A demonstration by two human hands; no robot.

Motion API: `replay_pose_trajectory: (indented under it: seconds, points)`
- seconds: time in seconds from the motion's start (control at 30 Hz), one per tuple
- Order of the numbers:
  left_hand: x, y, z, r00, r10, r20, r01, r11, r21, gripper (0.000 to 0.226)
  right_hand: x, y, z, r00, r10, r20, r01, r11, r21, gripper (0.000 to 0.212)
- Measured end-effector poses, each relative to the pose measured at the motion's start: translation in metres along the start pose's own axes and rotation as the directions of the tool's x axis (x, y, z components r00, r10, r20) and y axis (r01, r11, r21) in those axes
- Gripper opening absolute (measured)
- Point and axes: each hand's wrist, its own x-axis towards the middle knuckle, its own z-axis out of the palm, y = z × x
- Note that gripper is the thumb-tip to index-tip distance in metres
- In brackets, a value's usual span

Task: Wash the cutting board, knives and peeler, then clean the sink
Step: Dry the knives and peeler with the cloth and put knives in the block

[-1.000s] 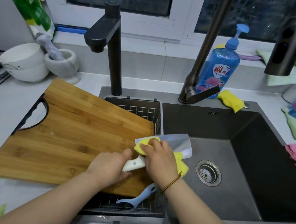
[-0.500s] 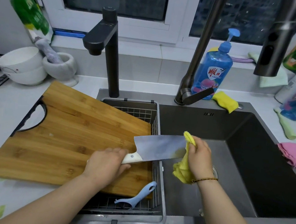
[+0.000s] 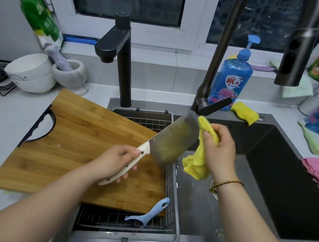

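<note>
At centre frame, the left hand (image 3: 112,161) wraps its fingers round the pale handle of a cleaver (image 3: 174,140), holding the blade up at a slant over the edge of the dark sink (image 3: 265,189). The right hand (image 3: 220,152) clutches a bunched yellow cloth (image 3: 195,163) against the blade's far end.

The bamboo cutting board (image 3: 85,149) lies at centre left, bridging the surface (image 3: 5,117) and a wire basket (image 3: 149,120). The blue peeler (image 3: 150,211) rests in that basket at lower centre, by the board's near edge. A blue soap bottle (image 3: 232,79) stands at upper right.

The danger appears to be the edge. A soapy handle could twist in the grip, or the cloth hand could slide onto the sharp side. Either way, the cleaver might cut fingers or drop onto the basket and peeler below.
</note>
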Motion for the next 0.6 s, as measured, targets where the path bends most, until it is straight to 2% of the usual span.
replay_pose_trajectory:
  seconds: [0.1,0.27,0.37,0.47,0.5,0.53,0.6]
  points:
    - [0.0,-0.014,0.007,0.995,-0.084,0.045,0.086,0.994,-0.06,0.023,-0.004,0.017,0.017,0.99,-0.007,0.141,0.029,0.987,-0.157,0.021]
    - [0.003,-0.028,0.013,0.978,-0.193,0.081,0.207,0.946,-0.248,0.018,-0.01,0.026,0.043,0.93,-0.039,0.366,0.186,0.908,-0.376,0.03]
    - [0.007,-0.031,0.014,0.969,-0.228,0.096,0.246,0.928,-0.28,0.017,-0.023,0.027,0.058,0.812,-0.11,0.573,0.421,0.79,-0.445,0.032]
    - [0.009,-0.035,0.014,0.958,-0.257,0.125,0.284,0.906,-0.314,0.017,-0.035,0.029,0.066,0.666,-0.282,0.691,0.626,0.715,-0.311,0.024]
    - [0.01,-0.035,0.014,0.957,-0.26,0.129,0.288,0.905,-0.312,0.017,-0.033,0.032,0.066,0.647,-0.302,0.7,0.664,0.675,-0.322,0.024]
    - [0.011,-0.036,0.014,0.957,-0.261,0.131,0.289,0.908,-0.305,0.017,-0.025,0.03,0.063,0.659,-0.27,0.702,0.649,0.675,-0.35,0.026]
    - [0.012,-0.035,0.015,0.954,-0.263,0.142,0.294,0.913,-0.283,0.017,-0.002,0.039,0.056,0.764,-0.142,0.63,0.498,0.75,-0.435,0.033]
